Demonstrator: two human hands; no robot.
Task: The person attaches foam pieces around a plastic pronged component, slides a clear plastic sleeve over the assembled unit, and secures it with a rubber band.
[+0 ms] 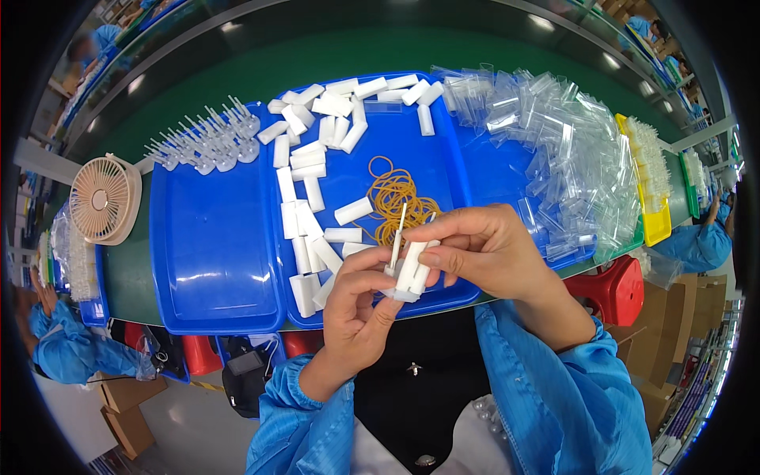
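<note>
Over the front edge of the middle blue tray (431, 186), both my hands meet at one small part. My left hand (354, 313) is closed round the base of a white plastic piece with thin upright pins (400, 229). From the right, my right hand (495, 245) pinches a white rectangular block (410, 267) standing beside the pins; fingers partly hide how the two fit. Just beyond my hands lies a heap of tan rubber bands (396, 190). Loose white blocks (305, 170) are scattered along the tray's left and far sides.
At left, a blue tray (218, 261) bears several pinned plastic pieces (210, 138) at its far end. A pile of transparent plastic sleeves (554, 134) covers the right side, beside a yellow tray (655, 226). A fan (103, 199) stands far left; a red stool (613, 289) is at right.
</note>
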